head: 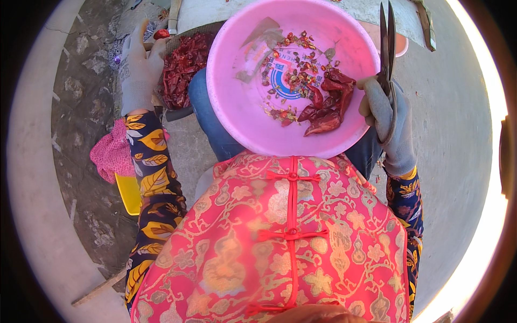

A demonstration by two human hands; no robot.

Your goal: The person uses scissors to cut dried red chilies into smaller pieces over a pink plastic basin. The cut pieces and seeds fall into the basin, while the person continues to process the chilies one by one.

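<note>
My right hand (389, 117), in a grey work glove, grips dark metal scissors (386, 52) at the right rim of a pink plastic basin (226, 80). The blades point up, slightly parted. Inside the basin, several whole dried red chili peppers (329, 105) lie at the right, with cut stem ends and seeds (299, 76) scattered around the middle. My gloved left hand (141, 66) is out at the left with thumb and fingers apart. A red chili piece (161, 34) shows right by its fingertips; whether they touch is unclear. Beside that hand, a dark container (177, 114) holds cut red chili pieces (183, 68).
The basin rests over my knees in blue jeans (212, 117). A pink patterned cloth (109, 153) and a yellow plastic object (128, 194) are by my left forearm. Part of an orange-pink vessel (401, 45) shows behind the basin. A wooden stick (99, 287) lies at lower left.
</note>
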